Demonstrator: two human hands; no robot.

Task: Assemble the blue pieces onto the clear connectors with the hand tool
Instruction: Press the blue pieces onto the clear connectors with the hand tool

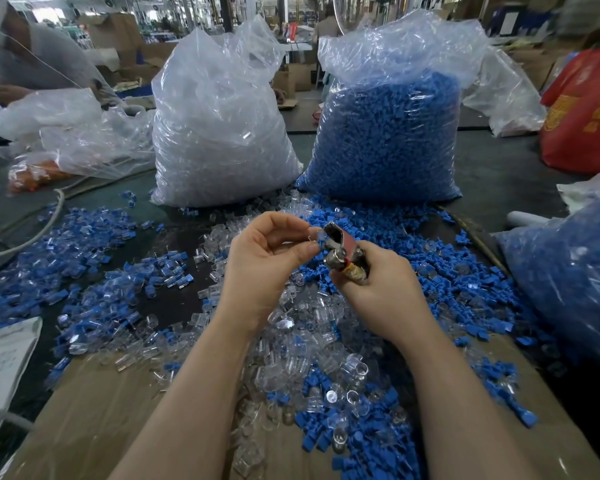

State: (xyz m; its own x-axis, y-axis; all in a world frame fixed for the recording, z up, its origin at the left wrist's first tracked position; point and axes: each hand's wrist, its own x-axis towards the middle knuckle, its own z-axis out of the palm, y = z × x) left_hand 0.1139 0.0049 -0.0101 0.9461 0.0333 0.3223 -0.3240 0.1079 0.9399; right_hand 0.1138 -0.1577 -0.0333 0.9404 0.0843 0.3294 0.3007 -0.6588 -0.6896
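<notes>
While both hands meet above the heap, this is how it stands:

Left hand: the left hand [267, 258] has its fingers curled, thumb and forefinger pinching a clear connector [313, 234] and holding it to the head of the tool.
Right hand: the right hand [378, 275] is wrapped round the handle of the hand tool [340, 242], its metal head pointing up and left toward the other hand (presumably so the part can be fed in sideways).
Blue piece: something blue shows at the tool's head, though I cannot tell whether it is seated there or lies in the pile behind.
Loose stock: clear connectors [291, 341] and blue pieces [465, 278] lie mixed across the desk [499, 174] and the sheet of cardboard [94, 410], within easy reach of either hand.
Supply: a bag of clear parts [219, 133] and a bag of blue parts [388, 133] stand upright behind the heap, side by side, tops open, for topping up.
Left side: blue-and-clear pairs [84, 258] lie there, likely finished work kept apart.
Step in hand: by my judgement, pressing one blue piece onto one connector.
</notes>
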